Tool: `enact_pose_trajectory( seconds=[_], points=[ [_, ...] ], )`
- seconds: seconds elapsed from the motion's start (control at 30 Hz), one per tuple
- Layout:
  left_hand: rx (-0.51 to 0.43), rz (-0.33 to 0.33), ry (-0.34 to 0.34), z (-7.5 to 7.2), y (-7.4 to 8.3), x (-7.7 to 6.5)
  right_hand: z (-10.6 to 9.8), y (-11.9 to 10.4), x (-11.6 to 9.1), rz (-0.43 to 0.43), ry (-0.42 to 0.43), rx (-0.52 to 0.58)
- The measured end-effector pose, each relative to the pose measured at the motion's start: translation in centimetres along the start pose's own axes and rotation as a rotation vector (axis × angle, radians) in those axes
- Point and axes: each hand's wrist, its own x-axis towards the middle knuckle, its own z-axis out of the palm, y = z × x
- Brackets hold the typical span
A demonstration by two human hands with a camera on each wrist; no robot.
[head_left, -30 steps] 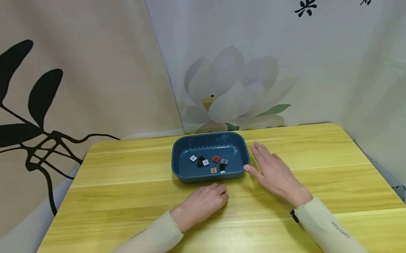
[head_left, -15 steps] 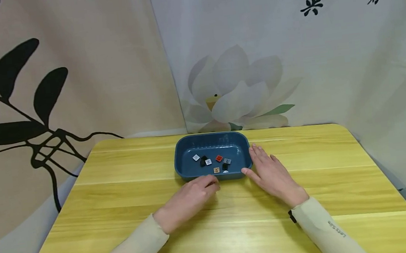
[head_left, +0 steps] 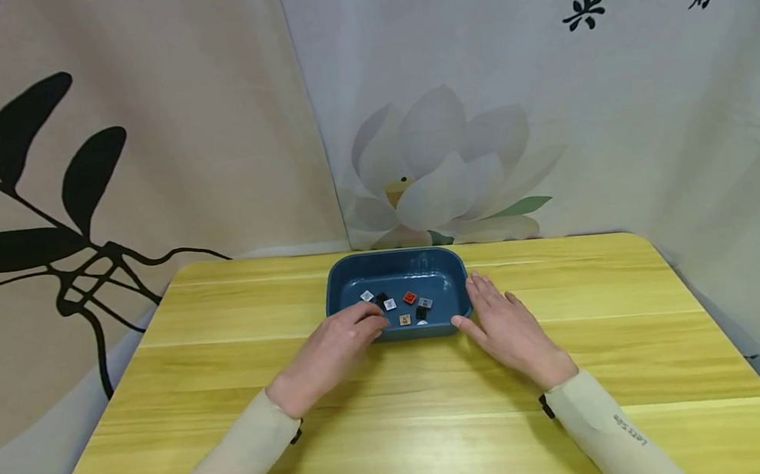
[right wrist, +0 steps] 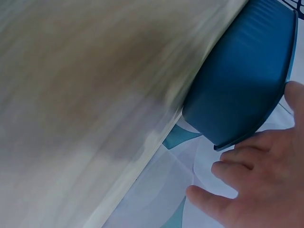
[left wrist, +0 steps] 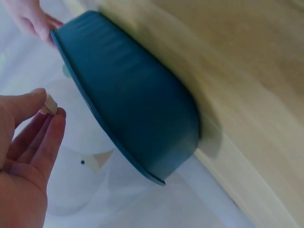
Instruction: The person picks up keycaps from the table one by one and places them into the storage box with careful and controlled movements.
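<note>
In the left wrist view my left hand (left wrist: 26, 156) pinches a small pale block (left wrist: 50, 104) between thumb and fingertips. From the head view this hand (head_left: 330, 354) reaches over the near left rim of a blue rectangular tray (head_left: 390, 271), and the block is hidden. Several small square pieces lie in the tray, among them a red one (head_left: 410, 297), a tan one (head_left: 406, 319) and a white one (head_left: 367, 295). At the tray's right end my right hand (head_left: 515, 335) has its fingers stretched out, with thumb and fingertips at the rim.
The tray stands at the back of a wooden table (head_left: 442, 431), near its far edge. Behind it hangs a pale cloth (head_left: 223, 130) printed with dark leaves, a lotus and black characters.
My left hand has risen from the table in front of the tray and moved up and left over its near rim. The right hand has come closer against the tray's right end.
</note>
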Motion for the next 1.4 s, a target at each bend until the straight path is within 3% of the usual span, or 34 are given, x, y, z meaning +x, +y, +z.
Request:
enact_pose_trajectory(
  seconds=[0.27,0.77,1.4],
  points=[
    [0.008,-0.073,0.026,0.1,-1.1,1.5,0.0,0.0,0.0,0.001,0.0,-0.005],
    [-0.036,-0.137,-0.038,1.3,-2.3,4.5,0.0,0.1,-0.1,0.005,-0.002,0.001],
    [-0.058,-0.22,-0.206,2.8,-2.7,6.4,-0.1,0.0,-0.2,-0.01,0.009,0.008]
  ],
)
